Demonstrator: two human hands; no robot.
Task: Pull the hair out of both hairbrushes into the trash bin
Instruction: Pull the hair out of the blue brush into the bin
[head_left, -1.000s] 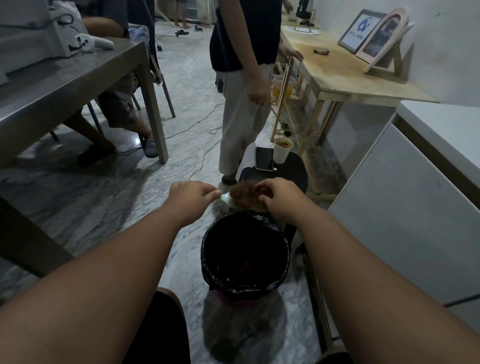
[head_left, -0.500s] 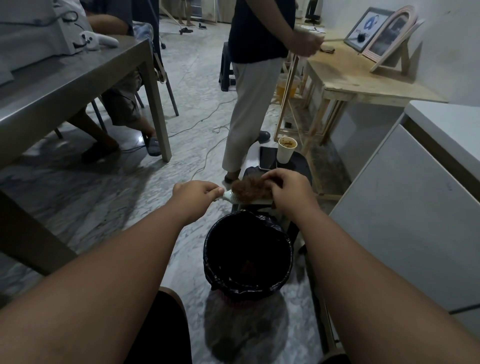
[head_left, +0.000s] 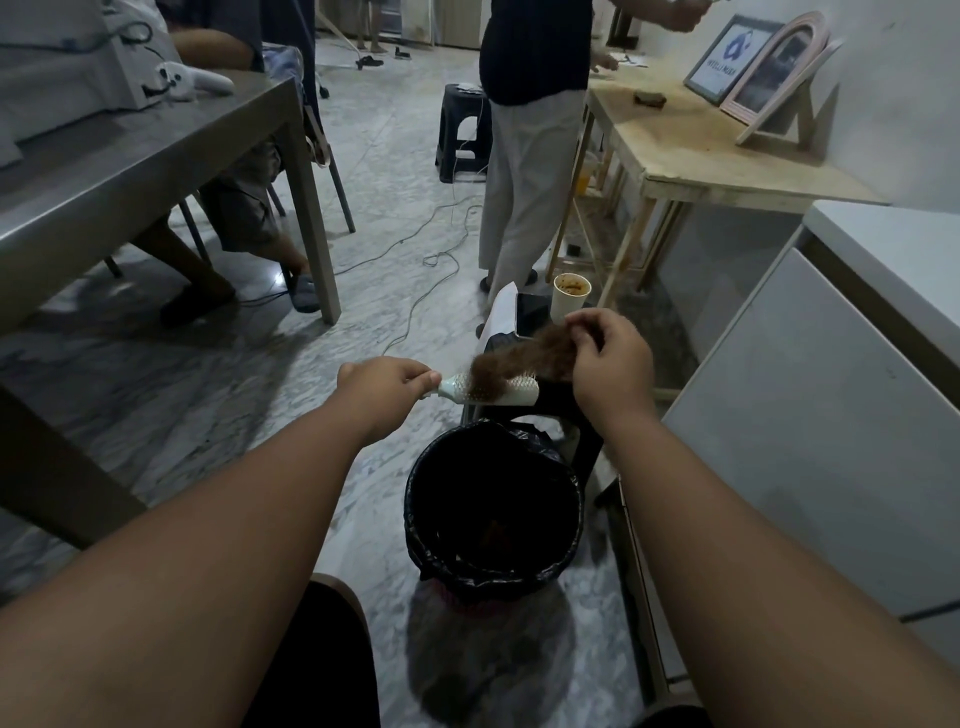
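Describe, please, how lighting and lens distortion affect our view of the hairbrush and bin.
Head view: dim light; the inside of the trash bin is nearly black, contents barely legible. Same view: wide-angle lens bows the steel table edge and stretches the forearms; hair and hairbrush look sharp.

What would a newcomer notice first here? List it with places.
A thick clump of brown hair at centre, half lifted off a pale plastic hairbrush: the right hand pinches the hair, the left hand grips the brush. Just nearer the camera stands a round trash bin lined with a black bag.
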